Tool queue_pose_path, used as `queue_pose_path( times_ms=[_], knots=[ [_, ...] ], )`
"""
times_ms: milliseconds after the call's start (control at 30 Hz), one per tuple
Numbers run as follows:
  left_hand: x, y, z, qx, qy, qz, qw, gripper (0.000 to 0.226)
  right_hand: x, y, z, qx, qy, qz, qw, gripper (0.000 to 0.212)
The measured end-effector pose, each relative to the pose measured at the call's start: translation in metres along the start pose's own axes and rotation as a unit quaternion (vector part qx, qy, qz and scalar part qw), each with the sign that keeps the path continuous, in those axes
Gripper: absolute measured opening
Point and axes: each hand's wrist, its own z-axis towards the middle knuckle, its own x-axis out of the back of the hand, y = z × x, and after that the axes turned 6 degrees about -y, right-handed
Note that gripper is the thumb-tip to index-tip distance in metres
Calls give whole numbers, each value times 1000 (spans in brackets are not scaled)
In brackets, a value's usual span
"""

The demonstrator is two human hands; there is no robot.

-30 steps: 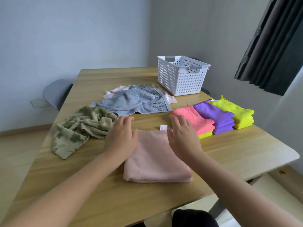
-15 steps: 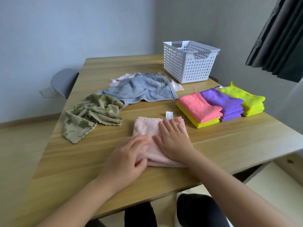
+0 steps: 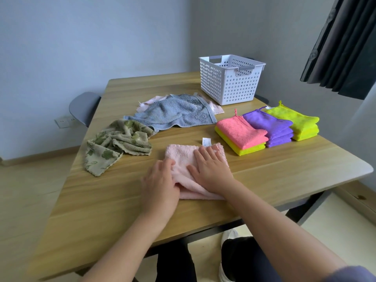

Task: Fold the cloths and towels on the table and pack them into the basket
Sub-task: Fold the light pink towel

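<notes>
A folded pale pink towel (image 3: 181, 155) with a white label lies on the wooden table (image 3: 284, 171) in front of me. My right hand (image 3: 211, 169) rests flat on its right half, fingers spread. My left hand (image 3: 160, 184) curls around the towel's near left edge, which is bunched up slightly. A crumpled blue-grey towel (image 3: 175, 115) lies farther back over a thin pink cloth (image 3: 146, 102). To the left sits a rumpled green patterned cloth (image 3: 116, 145). The white perforated basket (image 3: 230, 86) stands at the back right; no cloth shows inside it.
Right of the pink towel are folded stacks: a coral cloth on a yellow one (image 3: 241, 132), purple cloths (image 3: 266, 125) and lime cloths (image 3: 295, 119). A grey chair (image 3: 83, 106) stands at the table's far left. A dark curtain (image 3: 341, 47) hangs on the right.
Both hands moved from the towel's far edge toward me. The right hand now lies flat on top, and the left hand has closed on the near left edge.
</notes>
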Motion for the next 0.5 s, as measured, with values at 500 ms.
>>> queue_pose_path(
  times_ms=[500],
  knots=[
    [34, -52, 8, -259, -259, 157, 917, 70, 0, 1, 2, -6, -26, 11, 1000, 93]
  ],
)
